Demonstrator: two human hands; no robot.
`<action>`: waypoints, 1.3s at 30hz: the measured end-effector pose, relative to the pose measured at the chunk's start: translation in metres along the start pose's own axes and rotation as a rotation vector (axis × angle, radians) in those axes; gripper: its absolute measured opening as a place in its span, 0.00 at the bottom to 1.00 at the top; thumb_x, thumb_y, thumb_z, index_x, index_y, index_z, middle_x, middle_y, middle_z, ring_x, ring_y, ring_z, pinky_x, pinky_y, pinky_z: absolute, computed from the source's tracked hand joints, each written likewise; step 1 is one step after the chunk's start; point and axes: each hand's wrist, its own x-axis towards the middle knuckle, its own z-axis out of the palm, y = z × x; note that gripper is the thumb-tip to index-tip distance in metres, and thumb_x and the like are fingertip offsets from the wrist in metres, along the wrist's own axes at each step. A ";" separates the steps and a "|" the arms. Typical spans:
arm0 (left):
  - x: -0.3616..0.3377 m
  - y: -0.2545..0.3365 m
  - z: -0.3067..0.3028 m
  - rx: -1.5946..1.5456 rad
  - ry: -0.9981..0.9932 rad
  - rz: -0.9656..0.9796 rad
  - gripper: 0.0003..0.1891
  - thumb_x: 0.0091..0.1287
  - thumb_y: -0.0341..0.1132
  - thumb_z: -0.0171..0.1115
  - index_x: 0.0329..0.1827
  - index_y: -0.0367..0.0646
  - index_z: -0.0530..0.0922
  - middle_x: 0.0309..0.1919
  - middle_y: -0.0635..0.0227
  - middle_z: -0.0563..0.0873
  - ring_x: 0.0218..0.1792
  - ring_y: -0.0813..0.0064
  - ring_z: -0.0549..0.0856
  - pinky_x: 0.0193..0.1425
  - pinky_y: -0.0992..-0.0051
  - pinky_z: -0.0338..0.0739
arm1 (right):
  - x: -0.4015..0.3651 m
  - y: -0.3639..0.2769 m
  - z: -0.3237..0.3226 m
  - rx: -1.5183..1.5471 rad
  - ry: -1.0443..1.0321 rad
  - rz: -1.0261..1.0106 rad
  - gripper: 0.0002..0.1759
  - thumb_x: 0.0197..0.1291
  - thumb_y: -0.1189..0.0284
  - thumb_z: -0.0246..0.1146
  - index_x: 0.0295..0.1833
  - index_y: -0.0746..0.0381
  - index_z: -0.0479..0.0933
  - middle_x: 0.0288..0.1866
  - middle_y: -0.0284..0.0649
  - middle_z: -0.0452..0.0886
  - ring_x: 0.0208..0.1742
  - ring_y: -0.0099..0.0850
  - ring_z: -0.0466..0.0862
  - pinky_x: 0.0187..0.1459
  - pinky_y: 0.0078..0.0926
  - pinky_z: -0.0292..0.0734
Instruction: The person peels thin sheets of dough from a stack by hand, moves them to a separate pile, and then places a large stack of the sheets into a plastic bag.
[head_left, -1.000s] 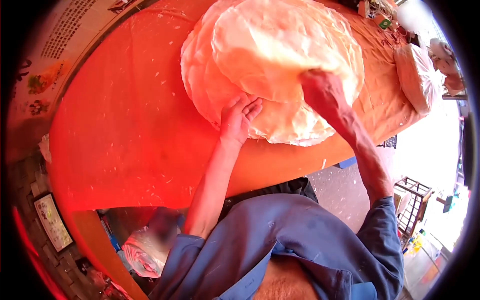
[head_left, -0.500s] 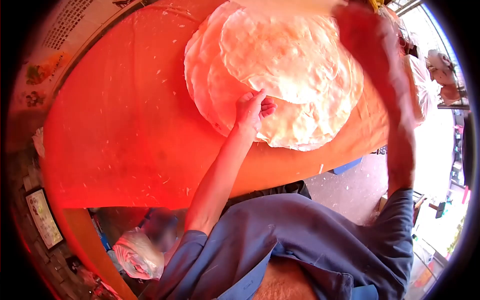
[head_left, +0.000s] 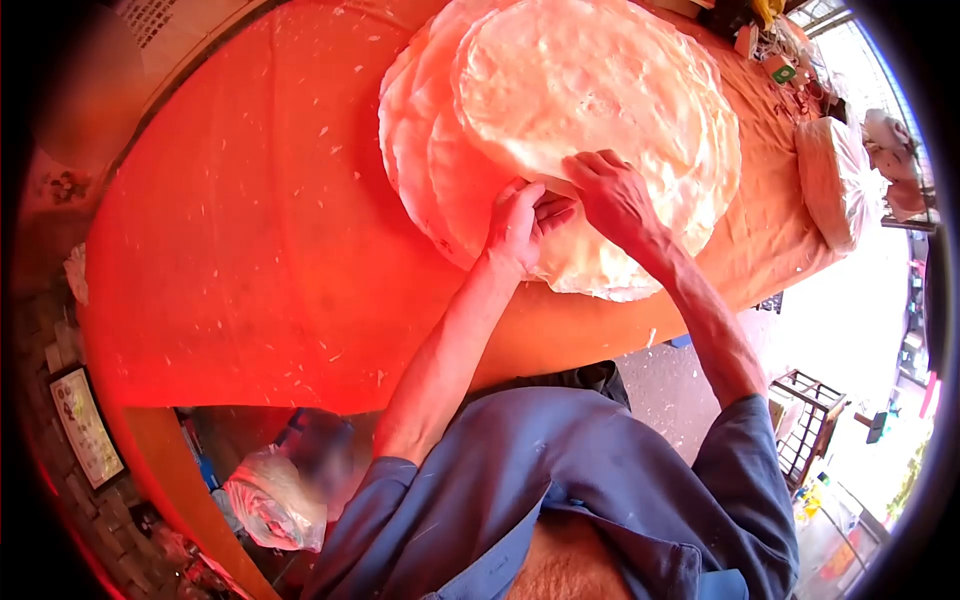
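Observation:
A stack of thin, round, pale flat sheets (head_left: 590,90) lies on the orange-red table cover. At the near edge of the top sheet, my left hand (head_left: 523,222) pinches the rim between thumb and curled fingers. My right hand (head_left: 612,195) is right beside it, its fingers bent down onto the same edge; its fingertips and whatever they grip are partly hidden. The wider sheets beneath show around both hands.
The orange-red cover (head_left: 230,230) stretches to the left with small flakes on it. At the right edge stands a wrapped plastic bundle (head_left: 835,185), with small items behind it. Below the table are a plastic bag (head_left: 275,500) and a wire rack (head_left: 803,410).
My right hand has come down from the far right side of the stack to the near edge, beside my left hand. My left hand keeps its pinch at the rim.

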 end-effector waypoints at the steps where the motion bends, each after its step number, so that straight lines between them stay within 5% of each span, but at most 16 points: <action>1: -0.001 0.001 -0.001 0.002 -0.007 -0.002 0.10 0.72 0.32 0.48 0.47 0.34 0.74 0.47 0.50 0.83 0.49 0.58 0.84 0.58 0.58 0.81 | -0.003 -0.004 -0.006 0.044 0.098 -0.047 0.12 0.51 0.77 0.61 0.44 0.61 0.78 0.40 0.41 0.83 0.44 0.43 0.81 0.44 0.37 0.78; 8: 0.005 0.001 0.001 -0.060 0.006 -0.055 0.11 0.69 0.35 0.49 0.44 0.36 0.75 0.42 0.56 0.83 0.49 0.58 0.83 0.57 0.59 0.79 | 0.019 -0.010 -0.006 -0.058 -0.085 -0.030 0.13 0.54 0.73 0.59 0.47 0.60 0.76 0.39 0.38 0.83 0.46 0.41 0.81 0.45 0.39 0.75; 10: 0.011 0.000 -0.016 -0.045 -0.077 -0.035 0.10 0.68 0.35 0.50 0.43 0.37 0.75 0.40 0.57 0.82 0.48 0.59 0.82 0.57 0.59 0.79 | -0.006 -0.019 0.004 0.020 -0.028 -0.067 0.23 0.52 0.71 0.62 0.56 0.60 0.74 0.52 0.42 0.79 0.53 0.42 0.79 0.55 0.41 0.73; 14: 0.001 0.006 -0.002 -0.092 -0.015 0.051 0.08 0.67 0.34 0.51 0.41 0.39 0.76 0.39 0.58 0.82 0.45 0.60 0.83 0.54 0.59 0.80 | -0.021 -0.015 0.002 -0.119 0.035 0.094 0.25 0.53 0.72 0.63 0.60 0.61 0.73 0.62 0.47 0.74 0.66 0.47 0.71 0.64 0.47 0.65; 18: -0.009 0.018 0.000 0.079 -0.044 0.097 0.09 0.70 0.36 0.55 0.44 0.40 0.76 0.39 0.62 0.83 0.43 0.67 0.83 0.51 0.66 0.81 | -0.010 0.009 0.017 -0.217 -0.020 -0.006 0.21 0.51 0.76 0.61 0.54 0.62 0.75 0.54 0.44 0.77 0.59 0.43 0.76 0.55 0.43 0.73; 19: -0.018 0.025 -0.003 0.150 -0.016 0.108 0.09 0.70 0.36 0.55 0.45 0.39 0.76 0.39 0.63 0.83 0.42 0.68 0.83 0.49 0.67 0.81 | -0.003 0.027 0.021 -0.130 0.087 -0.064 0.15 0.51 0.77 0.58 0.47 0.59 0.78 0.42 0.42 0.81 0.47 0.41 0.82 0.44 0.41 0.77; 20: -0.036 0.031 -0.008 0.219 0.017 0.113 0.10 0.71 0.36 0.56 0.47 0.39 0.76 0.39 0.64 0.83 0.41 0.70 0.84 0.48 0.69 0.81 | 0.014 0.022 -0.008 -0.226 -0.162 0.126 0.12 0.54 0.76 0.56 0.43 0.56 0.80 0.35 0.41 0.83 0.37 0.41 0.84 0.36 0.41 0.79; 21: -0.053 0.034 -0.017 0.286 0.053 0.111 0.10 0.71 0.36 0.56 0.48 0.39 0.76 0.39 0.65 0.83 0.41 0.71 0.84 0.46 0.71 0.81 | 0.022 0.034 -0.024 -0.103 0.123 0.048 0.12 0.56 0.76 0.54 0.42 0.54 0.80 0.32 0.41 0.83 0.32 0.42 0.84 0.31 0.39 0.78; 24: -0.080 0.024 -0.069 0.493 0.198 0.195 0.11 0.71 0.34 0.56 0.52 0.38 0.75 0.39 0.66 0.84 0.39 0.73 0.84 0.44 0.74 0.81 | 0.051 -0.005 -0.114 -0.397 0.166 0.063 0.12 0.52 0.78 0.55 0.41 0.54 0.78 0.34 0.38 0.83 0.37 0.40 0.83 0.32 0.39 0.76; 27: -0.093 0.012 -0.092 0.451 0.422 0.248 0.12 0.71 0.33 0.56 0.54 0.37 0.75 0.39 0.67 0.84 0.39 0.74 0.84 0.44 0.75 0.82 | 0.015 -0.025 -0.090 -0.261 0.092 -0.010 0.12 0.49 0.78 0.56 0.39 0.55 0.78 0.34 0.37 0.82 0.38 0.40 0.82 0.33 0.39 0.76; 30: -0.090 0.015 -0.088 0.245 0.275 0.118 0.13 0.70 0.33 0.59 0.53 0.37 0.75 0.40 0.67 0.83 0.39 0.74 0.84 0.46 0.74 0.82 | -0.027 -0.019 -0.023 -0.098 -0.276 0.180 0.10 0.48 0.78 0.56 0.36 0.56 0.78 0.33 0.40 0.81 0.38 0.42 0.81 0.33 0.40 0.76; 33: -0.084 0.012 -0.085 0.184 0.190 0.090 0.13 0.70 0.34 0.59 0.55 0.40 0.75 0.41 0.68 0.84 0.40 0.74 0.84 0.47 0.72 0.82 | -0.028 -0.024 -0.035 -0.007 -0.119 0.138 0.11 0.48 0.79 0.56 0.37 0.57 0.78 0.33 0.40 0.81 0.38 0.42 0.81 0.34 0.41 0.77; 38: -0.083 -0.002 -0.079 0.075 0.045 0.021 0.14 0.70 0.34 0.58 0.57 0.42 0.75 0.45 0.67 0.84 0.43 0.71 0.85 0.51 0.67 0.83 | -0.048 -0.042 -0.036 -0.007 -0.122 0.064 0.10 0.47 0.80 0.56 0.37 0.58 0.78 0.34 0.40 0.83 0.40 0.41 0.82 0.36 0.40 0.79; 39: -0.085 -0.001 -0.074 0.028 -0.019 0.008 0.14 0.70 0.34 0.58 0.57 0.42 0.75 0.46 0.67 0.84 0.44 0.70 0.85 0.52 0.66 0.83 | -0.055 -0.044 -0.025 -0.034 -0.252 0.128 0.10 0.47 0.80 0.57 0.37 0.59 0.77 0.35 0.40 0.83 0.40 0.42 0.82 0.36 0.40 0.79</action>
